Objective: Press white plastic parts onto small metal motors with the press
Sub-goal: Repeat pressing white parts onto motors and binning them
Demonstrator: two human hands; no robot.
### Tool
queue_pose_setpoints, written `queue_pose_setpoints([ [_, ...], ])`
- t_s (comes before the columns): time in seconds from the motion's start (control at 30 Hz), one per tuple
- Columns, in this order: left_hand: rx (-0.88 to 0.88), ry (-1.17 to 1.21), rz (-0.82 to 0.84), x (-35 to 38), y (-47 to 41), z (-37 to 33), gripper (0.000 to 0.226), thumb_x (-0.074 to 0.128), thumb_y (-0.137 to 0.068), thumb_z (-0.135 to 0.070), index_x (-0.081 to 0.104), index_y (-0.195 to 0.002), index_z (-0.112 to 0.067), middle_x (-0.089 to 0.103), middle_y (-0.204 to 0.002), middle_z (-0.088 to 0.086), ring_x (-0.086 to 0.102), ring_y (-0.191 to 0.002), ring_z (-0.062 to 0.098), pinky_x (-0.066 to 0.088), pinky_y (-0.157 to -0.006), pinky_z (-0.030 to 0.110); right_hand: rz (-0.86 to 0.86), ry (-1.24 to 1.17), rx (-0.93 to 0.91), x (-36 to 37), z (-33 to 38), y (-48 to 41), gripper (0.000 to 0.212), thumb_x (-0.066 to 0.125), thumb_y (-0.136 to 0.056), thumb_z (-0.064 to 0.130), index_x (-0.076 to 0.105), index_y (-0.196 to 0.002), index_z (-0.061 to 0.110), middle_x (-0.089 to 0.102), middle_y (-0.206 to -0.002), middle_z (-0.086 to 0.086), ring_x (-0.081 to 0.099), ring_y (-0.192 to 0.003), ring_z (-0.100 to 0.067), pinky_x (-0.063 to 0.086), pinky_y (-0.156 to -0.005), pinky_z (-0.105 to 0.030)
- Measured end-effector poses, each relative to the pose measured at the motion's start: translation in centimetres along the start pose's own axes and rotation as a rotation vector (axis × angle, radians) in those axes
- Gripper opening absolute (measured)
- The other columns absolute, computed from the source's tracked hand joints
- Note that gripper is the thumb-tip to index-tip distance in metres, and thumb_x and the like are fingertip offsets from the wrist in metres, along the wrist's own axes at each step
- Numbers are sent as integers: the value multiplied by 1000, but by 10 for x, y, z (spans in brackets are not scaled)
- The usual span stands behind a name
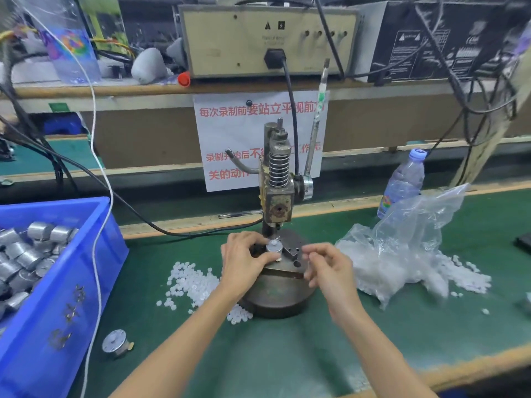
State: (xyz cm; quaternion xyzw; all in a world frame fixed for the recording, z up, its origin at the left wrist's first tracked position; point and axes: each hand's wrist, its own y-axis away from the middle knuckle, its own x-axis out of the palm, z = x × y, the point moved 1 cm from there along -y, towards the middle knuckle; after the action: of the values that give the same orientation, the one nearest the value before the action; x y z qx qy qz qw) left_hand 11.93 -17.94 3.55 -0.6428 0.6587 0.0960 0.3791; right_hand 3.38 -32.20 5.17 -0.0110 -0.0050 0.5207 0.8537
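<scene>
A small hand press (278, 179) stands on a round metal base (275, 297) in the middle of the green mat. A small metal motor (273, 246) sits upright in the fixture under the ram, with a white plastic part on its top. My left hand (244, 261) grips the motor from the left side. My right hand (327, 267) hovers just right of the fixture, fingers curled with the tips close together; whether it pinches a part is not visible. The press lever (317, 122) stands raised.
A blue bin (86, 271) of metal motors fills the left. Loose white parts (195, 282) lie left of the base, and more spill from a plastic bag (408, 248) on the right. One motor (115, 342) lies on the mat. A water bottle (403, 182) stands behind the bag.
</scene>
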Motion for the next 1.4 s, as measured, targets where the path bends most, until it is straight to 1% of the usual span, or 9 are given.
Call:
queue_pose_setpoints([
  [0.1, 13, -50, 38, 1, -2, -1, 31, 74, -73, -44, 70, -98, -26, 64, -108, -13, 41, -107, 9, 18, -78, 22, -56, 8, -186, 3, 43, -27, 28, 51, -91, 0, 65, -83, 23, 56, -58, 15, 47, -55, -2, 36, -55, -18],
  [0.2, 12, -70, 33, 3, 1, -2, 30, 70, -78, -42, 68, -104, -27, 63, -110, -12, 42, -108, 11, 18, -79, 23, -133, -51, -358, 10, 105, -66, 23, 51, -92, 5, 64, -106, 18, 62, -88, 5, 50, -71, -7, 38, -63, -21],
  [0.3, 18, -121, 10, 7, 4, -2, 32, 66, -78, -46, 68, -105, -28, 63, -109, -12, 44, -106, 12, 22, -82, 26, -61, -42, -361, 22, 167, -101, 37, 48, -94, 11, 49, -130, 12, 55, -117, -1, 57, -73, -7, 41, -51, -14],
  [0.4, -15, -155, 9, 9, 2, -3, 37, 66, -77, -50, 68, -107, -29, 62, -113, -11, 43, -106, 11, 23, -83, 26, 29, 43, -319, 33, 191, -113, 8, 49, -93, 14, 52, -101, 15, 57, -101, -4, 58, -69, -9, 44, -54, -18],
  [0.5, -28, -182, 9, 11, 1, -3, 38, 66, -77, -51, 66, -109, -31, 62, -111, -11, 44, -106, 12, 20, -79, 25, -99, 113, -388, 28, 186, -105, 8, 55, -91, 20, 52, -98, 21, 55, -86, 6, 52, -76, -11, 45, -75, -31],
  [0.67, -15, -195, 0, 11, -1, -1, 39, 65, -77, -52, 66, -109, -30, 61, -106, -10, 44, -103, 12, 17, -77, 24, -226, 37, -687, 9, 155, -58, 22, 52, -89, 27, 42, -70, 29, 47, -60, 17, 40, -56, -5, 37, -61, -31],
  [1.13, 46, -199, -44, 16, 1, 6, 38, 65, -79, -51, 67, -108, -26, 58, -99, -10, 42, -102, 11, 14, -78, 21, -251, -231, -849, 15, 98, -28, 20, 43, -92, 29, 46, -80, 45, 40, -71, 16, 33, -58, -6, 29, -57, -27],
  [1.23, 44, -213, -38, 16, 2, 5, 38, 64, -80, -50, 67, -110, -27, 58, -101, -9, 42, -102, 11, 15, -77, 21, -334, -190, -880, 20, 102, -29, 14, 40, -93, 25, 40, -83, 35, 42, -74, 14, 38, -62, -6, 34, -61, -32],
  [1.4, 41, -245, -31, 14, 3, 1, 39, 62, -81, -52, 65, -112, -29, 59, -105, -10, 41, -103, 11, 14, -76, 22, -417, -62, -820, 30, 136, -61, 12, 44, -97, 20, 46, -86, 18, 55, -69, 27, 48, -59, 8, 36, -61, -11],
])
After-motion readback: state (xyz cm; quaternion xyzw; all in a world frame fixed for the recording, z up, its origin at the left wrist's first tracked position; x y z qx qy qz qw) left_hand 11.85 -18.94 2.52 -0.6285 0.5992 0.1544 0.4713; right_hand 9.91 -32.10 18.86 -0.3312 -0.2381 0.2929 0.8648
